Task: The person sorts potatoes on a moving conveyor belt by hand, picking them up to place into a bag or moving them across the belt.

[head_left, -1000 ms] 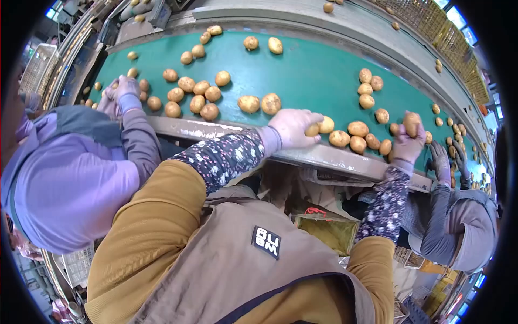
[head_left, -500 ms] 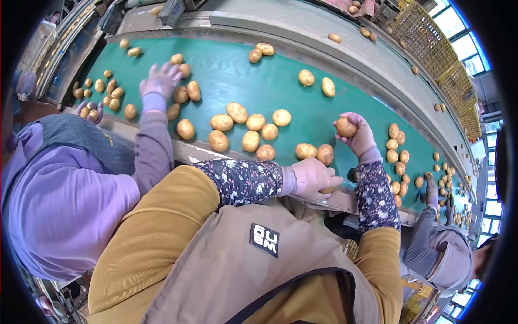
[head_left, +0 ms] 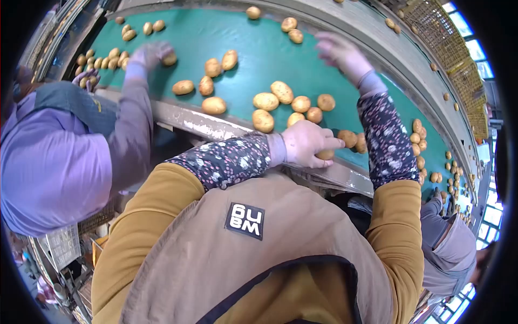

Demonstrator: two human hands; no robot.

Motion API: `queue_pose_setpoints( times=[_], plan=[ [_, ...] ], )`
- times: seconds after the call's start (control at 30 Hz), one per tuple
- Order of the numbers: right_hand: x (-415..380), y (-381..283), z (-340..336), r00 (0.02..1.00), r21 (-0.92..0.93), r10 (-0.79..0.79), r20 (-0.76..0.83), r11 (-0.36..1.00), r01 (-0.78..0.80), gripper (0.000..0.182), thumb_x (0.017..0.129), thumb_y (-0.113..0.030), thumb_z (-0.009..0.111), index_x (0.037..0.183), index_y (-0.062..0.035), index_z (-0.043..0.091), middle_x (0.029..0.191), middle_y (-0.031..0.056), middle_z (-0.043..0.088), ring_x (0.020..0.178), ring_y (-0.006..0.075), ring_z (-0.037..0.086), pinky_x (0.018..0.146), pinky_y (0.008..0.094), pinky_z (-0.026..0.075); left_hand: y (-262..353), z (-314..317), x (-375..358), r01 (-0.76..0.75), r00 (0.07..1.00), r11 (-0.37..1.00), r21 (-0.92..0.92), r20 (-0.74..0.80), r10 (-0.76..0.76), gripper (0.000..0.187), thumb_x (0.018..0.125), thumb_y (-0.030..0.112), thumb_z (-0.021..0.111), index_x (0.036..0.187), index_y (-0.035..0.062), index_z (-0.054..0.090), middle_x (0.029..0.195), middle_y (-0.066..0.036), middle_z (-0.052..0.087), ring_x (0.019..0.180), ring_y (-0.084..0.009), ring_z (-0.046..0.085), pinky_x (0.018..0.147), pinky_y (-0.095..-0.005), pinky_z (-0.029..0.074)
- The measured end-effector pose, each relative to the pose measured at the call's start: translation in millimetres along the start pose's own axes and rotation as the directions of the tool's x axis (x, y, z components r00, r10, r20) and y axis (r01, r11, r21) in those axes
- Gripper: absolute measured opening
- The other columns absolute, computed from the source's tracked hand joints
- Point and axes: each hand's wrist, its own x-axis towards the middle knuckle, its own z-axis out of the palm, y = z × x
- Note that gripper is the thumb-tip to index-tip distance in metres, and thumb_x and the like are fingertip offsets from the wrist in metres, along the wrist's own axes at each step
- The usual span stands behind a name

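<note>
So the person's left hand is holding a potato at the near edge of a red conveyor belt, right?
Not quite. In the head view the conveyor belt is green, not red. The rest stands: the left hand does grip a potato at the belt's near edge.

Mustard top, tan vest with a mirrored, unreadable patch, floral sleeve covers, possibly gloves.

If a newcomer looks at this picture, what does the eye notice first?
First, the wide green conveyor belt across the top, dotted with round yellow-brown potatoes. At its near metal edge the left hand grips one small potato, while the right hand reaches, blurred, towards the far side. On the left, a co-worker's purple sleeve also stretches over the belt.
</note>
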Motion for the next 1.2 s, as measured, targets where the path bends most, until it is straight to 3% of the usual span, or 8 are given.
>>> queue_pose_setpoints(
  times=[0.3, 0.43, 0.57, 0.77, 0.97, 1.03, 1.1, 1.2],
  plan=[
    [-58.6, 60.4, 108.3, 0.975, -0.711, -0.159, 0.154, 0.667, 0.221, 0.084, 0.079, -0.052, 0.067, 0.151, -0.0274, 0.031, 0.149, 0.0192, 0.038, 0.136, 0.0383, 0.039, 0.109, 0.0539, 0.035, 16.3, -30.8, -132.4, 0.274, 0.894, 0.851, -0.447, -0.209, -0.397, 0.051, 0.079, 0.030, 0.079, 0.121, 0.0090, 0.062, 0.113, -0.015, 0.067, 0.104, -0.0288, 0.065, 0.092, -0.0379, 0.051],
    [-58.0, 58.0, 106.6, 0.983, -0.733, -0.167, 0.075, 0.660, 0.168, 0.078, 0.079, -0.044, 0.067, 0.148, -0.0242, 0.037, 0.148, 0.0198, 0.041, 0.132, 0.0397, 0.043, 0.108, 0.0511, 0.038, 34.5, -18.6, -215.3, 0.134, 0.502, 0.154, -0.979, -0.067, -0.862, 0.039, 0.084, 0.009, 0.075, 0.120, 0.0036, 0.061, 0.107, -0.005, 0.064, 0.091, -0.0092, 0.061, 0.081, -0.0253, 0.051],
    [-58.3, 43.3, 122.3, 0.904, -0.570, -0.412, 0.115, 0.717, 0.400, 0.052, 0.086, -0.033, 0.062, 0.134, -0.0147, 0.054, 0.136, 0.0182, 0.053, 0.121, 0.0367, 0.054, 0.103, 0.0432, 0.044, 10.1, 10.9, -278.7, 0.243, 0.059, -0.006, -0.970, 0.021, -0.998, 0.024, 0.088, 0.018, 0.072, 0.110, 0.0131, 0.063, 0.078, 0.004, 0.060, 0.056, -0.0037, 0.051, 0.046, -0.0175, 0.038],
    [-52.2, 23.9, 147.6, 0.928, -0.604, -0.305, 0.213, 0.706, 0.371, 0.038, 0.089, -0.024, 0.054, 0.125, -0.0125, 0.061, 0.127, 0.0144, 0.059, 0.114, 0.0336, 0.058, 0.097, 0.0410, 0.048, -49.4, 68.2, -336.2, 0.175, -0.034, -0.372, -0.912, 0.372, -0.928, 0.036, 0.089, 0.037, 0.067, 0.112, 0.0120, 0.058, 0.077, -0.004, 0.059, 0.049, -0.0105, 0.046, 0.043, -0.0207, 0.032],
    [-50.5, 35.5, 137.5, 0.988, -0.747, -0.010, 0.154, 0.653, 0.123, 0.031, 0.083, -0.016, 0.057, 0.112, -0.0142, 0.067, 0.108, 0.0150, 0.063, 0.103, 0.0328, 0.061, 0.091, 0.0414, 0.049, -115.7, 84.3, -313.6, -0.298, -0.052, -0.093, -0.950, 0.114, -0.992, 0.044, 0.098, 0.032, 0.051, 0.133, 0.0079, 0.046, 0.131, -0.018, 0.052, 0.132, -0.0313, 0.043, 0.106, -0.0411, 0.038],
    [-56.2, 53.6, 111.0, 0.989, -0.670, -0.081, 0.125, 0.728, 0.144, 0.028, 0.083, -0.013, 0.059, 0.110, -0.0113, 0.067, 0.106, 0.0109, 0.064, 0.099, 0.0294, 0.063, 0.087, 0.0410, 0.050, -122.3, 75.4, -306.5, 0.035, 0.138, -0.014, -0.999, 0.019, -0.990, 0.020, 0.095, 0.021, 0.055, 0.111, 0.0104, 0.050, 0.093, -0.003, 0.058, 0.086, -0.0173, 0.057, 0.075, -0.0351, 0.047],
    [-69.2, 65.3, 70.5, 0.991, 0.254, 0.121, 0.060, 0.958, -0.133, 0.025, 0.085, -0.016, 0.060, 0.108, -0.0072, 0.066, 0.101, 0.0064, 0.064, 0.097, 0.0235, 0.064, 0.079, 0.0372, 0.053, -160.0, 96.7, -344.2, 0.332, 0.493, 0.116, -0.936, 0.067, -0.867, 0.029, 0.098, 0.019, 0.052, 0.124, 0.0074, 0.056, 0.101, -0.005, 0.067, 0.086, -0.0149, 0.063, 0.066, -0.0234, 0.048],
    [-114.8, 60.5, 11.7, 0.940, 0.671, 0.239, -0.243, 0.741, -0.015, 0.026, 0.087, -0.015, 0.062, 0.111, -0.0046, 0.063, 0.094, 0.0030, 0.063, 0.082, 0.0163, 0.062, 0.068, 0.0297, 0.051, -59.7, 25.2, -274.5, 0.431, 0.310, 0.027, -0.902, 0.120, -0.943, 0.027, 0.099, 0.022, 0.053, 0.119, 0.0051, 0.060, 0.093, -0.006, 0.068, 0.077, -0.0128, 0.062, 0.061, -0.0211, 0.045]
  ],
)
